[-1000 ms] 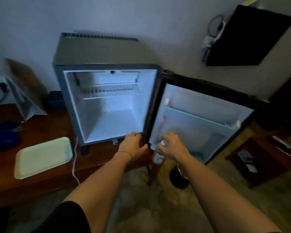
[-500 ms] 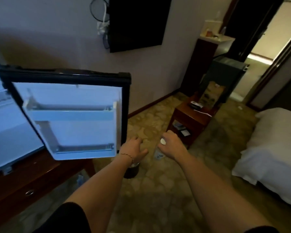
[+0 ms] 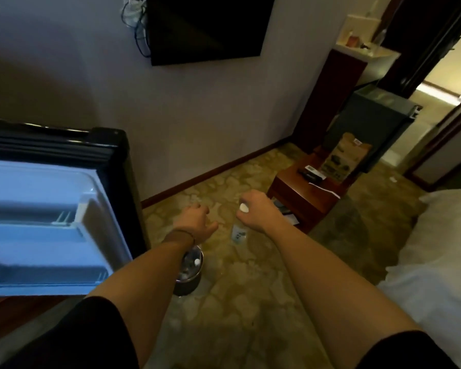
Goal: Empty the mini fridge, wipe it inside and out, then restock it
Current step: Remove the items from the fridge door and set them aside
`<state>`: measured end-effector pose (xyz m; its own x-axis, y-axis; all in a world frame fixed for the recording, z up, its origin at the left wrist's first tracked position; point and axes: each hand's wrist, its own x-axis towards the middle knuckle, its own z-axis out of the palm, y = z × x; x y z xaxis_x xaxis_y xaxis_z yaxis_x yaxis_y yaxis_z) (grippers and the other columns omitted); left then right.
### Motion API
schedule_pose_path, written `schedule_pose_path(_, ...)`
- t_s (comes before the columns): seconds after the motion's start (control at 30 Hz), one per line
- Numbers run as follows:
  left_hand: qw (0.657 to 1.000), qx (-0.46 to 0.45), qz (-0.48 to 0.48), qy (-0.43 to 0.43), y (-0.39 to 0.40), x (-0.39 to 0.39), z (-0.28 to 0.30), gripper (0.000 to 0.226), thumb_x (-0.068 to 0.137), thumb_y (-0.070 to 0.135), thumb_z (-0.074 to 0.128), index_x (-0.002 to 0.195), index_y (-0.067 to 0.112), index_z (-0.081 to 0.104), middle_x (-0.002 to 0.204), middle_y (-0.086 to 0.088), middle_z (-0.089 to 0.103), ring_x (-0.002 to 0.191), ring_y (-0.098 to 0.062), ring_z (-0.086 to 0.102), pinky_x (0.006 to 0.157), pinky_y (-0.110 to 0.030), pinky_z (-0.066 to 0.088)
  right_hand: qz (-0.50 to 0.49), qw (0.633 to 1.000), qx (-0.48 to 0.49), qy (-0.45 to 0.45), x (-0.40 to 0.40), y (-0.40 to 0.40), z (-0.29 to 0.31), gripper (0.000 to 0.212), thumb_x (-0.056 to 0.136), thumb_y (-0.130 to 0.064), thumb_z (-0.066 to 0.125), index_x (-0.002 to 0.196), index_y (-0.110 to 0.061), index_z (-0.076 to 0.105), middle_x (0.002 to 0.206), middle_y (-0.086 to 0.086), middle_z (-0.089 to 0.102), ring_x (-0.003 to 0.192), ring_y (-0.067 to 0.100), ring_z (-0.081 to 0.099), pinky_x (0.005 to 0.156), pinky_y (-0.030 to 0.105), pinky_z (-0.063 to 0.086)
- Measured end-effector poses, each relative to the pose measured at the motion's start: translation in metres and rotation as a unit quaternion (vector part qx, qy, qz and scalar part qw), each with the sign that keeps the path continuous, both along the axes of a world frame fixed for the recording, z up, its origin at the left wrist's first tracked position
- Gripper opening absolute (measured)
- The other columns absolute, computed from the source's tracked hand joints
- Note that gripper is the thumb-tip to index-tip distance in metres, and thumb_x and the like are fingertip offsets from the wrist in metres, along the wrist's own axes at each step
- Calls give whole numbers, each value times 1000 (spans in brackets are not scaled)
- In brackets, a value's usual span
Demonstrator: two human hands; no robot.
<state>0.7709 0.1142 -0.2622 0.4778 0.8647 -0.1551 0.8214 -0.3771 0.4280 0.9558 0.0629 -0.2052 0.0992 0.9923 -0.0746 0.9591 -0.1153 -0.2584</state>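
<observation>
The right hand [image 3: 256, 211] is curled around the neck of a small clear bottle [image 3: 238, 234], fingers clamped just under its white cap [image 3: 243, 208], so the labelled body hangs below the knuckles over the patterned carpet [image 3: 250, 302]. The left hand [image 3: 196, 221] is held out level beside it, holding nothing, fingers loosely bent and slightly apart with the thumb pointing toward the bottle; a thin bracelet [image 3: 183, 233] circles that wrist. Directly beneath the left wrist stands a dark round bin [image 3: 188, 272] on the floor, with a white cap and other clutter inside it. Off to the outer side of the left fingers, the mini fridge door [image 3: 53, 209] hangs open, its white inner liner and door shelf facing the camera. Beyond the right fingertips sits a low wooden table [image 3: 304, 193] with a brown paper bag [image 3: 342, 158] and a remote on it, and a white bed [image 3: 437, 262] lies past the right forearm
</observation>
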Motion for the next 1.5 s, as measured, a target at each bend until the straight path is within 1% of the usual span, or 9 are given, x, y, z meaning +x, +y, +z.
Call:
schedule_pose_path(0.13,998,2,56,14,41,5,-4,54,91,53,56,133,19,54,135,-5,52,124,-24,47,101,-41,47,48,998,-25,18,18,63,-16,31,90,-32,64,110,-8,66,117,12,60,106,29,58,85,35,49)
schedule_pose_path(0.3,983,-16,180,17,91,5,-27,54,90,53,57,132,20,54,134,-5,52,122,-25,47,101,-42,46,142,988,-42,37,21,144,-50,29,90,-30,65,109,-8,66,110,7,57,99,26,58,80,34,50)
schedule_pose_path(0.5,937,-55,345,9,108,14,-61,55,90,51,60,132,16,55,136,-8,51,123,-26,47,102,-41,45,311,947,-84,19,15,218,-88,26,93,-32,62,106,-9,63,110,7,53,92,24,55,79,38,51)
schedule_pose_path(0.63,901,-63,428,15,107,16,-77,57,90,53,59,133,16,54,135,-8,51,125,-27,45,102,-41,44,354,929,-95,52,3,252,-110,24,91,-28,64,101,-7,63,104,6,48,91,28,57,76,39,50)
schedule_pose_path(0.77,880,-79,466,33,104,17,-114,59,89,55,57,135,17,54,135,-8,51,125,-28,47,103,-41,44,388,911,-124,64,-11,263,-158,28,91,-33,63,110,-12,66,113,5,53,97,27,59,81,40,53)
schedule_pose_path(0.97,872,-112,474,46,93,25,-204,58,92,53,55,137,16,50,138,-7,48,129,-27,43,99,-40,45,403,901,-154,51,-18,256,-259,31,94,-30,61,119,-10,62,121,6,54,99,25,57,77,33,47)
schedule_pose_path(1.1,880,-130,454,53,93,21,-293,57,91,55,55,134,17,52,136,-6,49,127,-27,44,99,-41,46,395,906,-149,30,-27,260,-342,37,97,-31,58,128,-12,58,130,10,51,107,29,58,83,35,49)
schedule_pose_path(1.37,887,-130,439,57,116,1,-481,58,88,59,57,128,16,55,132,-5,51,125,-27,44,99,-41,46,368,916,-157,-27,-52,279,-539,31,96,-33,57,124,-19,61,130,6,51,104,30,61,81,40,54)
schedule_pose_path(1.5,888,-130,436,65,120,-7,-534,60,87,59,58,129,17,55,132,-7,51,125,-29,43,99,-43,46,357,920,-159,-33,-54,282,-603,25,95,-31,58,114,-16,64,122,9,58,99,29,63,79,38,55)
